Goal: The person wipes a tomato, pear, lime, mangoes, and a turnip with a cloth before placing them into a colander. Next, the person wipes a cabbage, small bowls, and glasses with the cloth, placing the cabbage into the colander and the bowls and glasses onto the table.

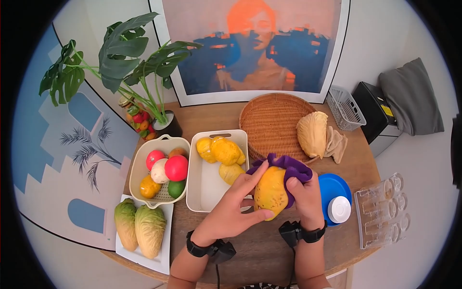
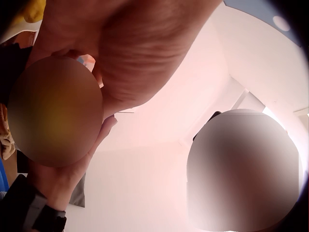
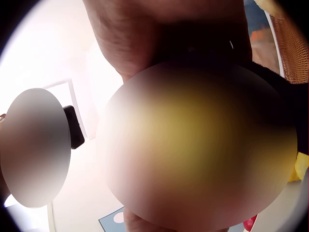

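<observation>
In the head view, a yellow mango (image 1: 270,192) with brown specks is held up over the front middle of the table. My left hand (image 1: 234,208) grips it from the left, thumb low and fingers along its upper side. A crumpled purple cloth (image 1: 299,168) wraps the mango's far and right sides. My right hand (image 1: 306,198) holds this cloth against the fruit, with the thumb over the fabric. Both wrist views are largely blurred over the fruit. Just behind the left hand stands a white bin (image 1: 208,185) with several yellow fruits (image 1: 225,150) in it.
At left are a cream basket (image 1: 136,180) of mixed produce and a white tray (image 1: 166,231) with two cabbages (image 1: 150,231). A round wicker tray (image 1: 269,120) holds a pale cabbage (image 1: 312,135). To the right stand a blue plate (image 1: 332,182), a white lidded container (image 1: 339,210) and glasses (image 1: 387,208).
</observation>
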The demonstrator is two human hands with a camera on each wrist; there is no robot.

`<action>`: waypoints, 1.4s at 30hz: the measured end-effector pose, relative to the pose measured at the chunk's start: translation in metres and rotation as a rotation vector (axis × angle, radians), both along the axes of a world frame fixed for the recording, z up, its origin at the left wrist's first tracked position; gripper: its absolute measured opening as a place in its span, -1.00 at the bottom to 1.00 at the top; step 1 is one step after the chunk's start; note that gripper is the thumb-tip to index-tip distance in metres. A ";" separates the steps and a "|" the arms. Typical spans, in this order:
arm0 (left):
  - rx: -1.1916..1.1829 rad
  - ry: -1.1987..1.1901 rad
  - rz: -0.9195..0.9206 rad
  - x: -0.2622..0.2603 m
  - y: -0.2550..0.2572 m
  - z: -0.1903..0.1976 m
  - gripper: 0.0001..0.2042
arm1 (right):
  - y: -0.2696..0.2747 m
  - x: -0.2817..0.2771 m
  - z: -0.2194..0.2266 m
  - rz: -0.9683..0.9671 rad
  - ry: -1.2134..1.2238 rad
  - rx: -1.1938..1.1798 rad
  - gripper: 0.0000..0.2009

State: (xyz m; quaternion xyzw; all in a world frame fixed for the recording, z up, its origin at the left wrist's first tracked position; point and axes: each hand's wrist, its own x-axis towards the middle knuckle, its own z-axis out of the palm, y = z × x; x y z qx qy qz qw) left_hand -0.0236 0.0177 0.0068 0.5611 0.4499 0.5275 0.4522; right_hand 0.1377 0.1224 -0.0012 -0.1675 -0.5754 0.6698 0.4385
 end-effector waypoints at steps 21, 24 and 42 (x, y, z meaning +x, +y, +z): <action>0.019 -0.341 0.036 -0.006 0.002 0.001 -0.22 | 0.005 -0.001 0.002 0.266 -0.026 0.090 0.03; 0.005 -0.394 0.065 -0.006 0.003 -0.001 -0.24 | 0.004 -0.002 0.001 0.238 -0.070 0.163 0.05; -0.060 -0.543 0.116 -0.005 0.001 0.004 -0.28 | -0.004 -0.013 0.002 0.213 -0.008 0.188 -0.13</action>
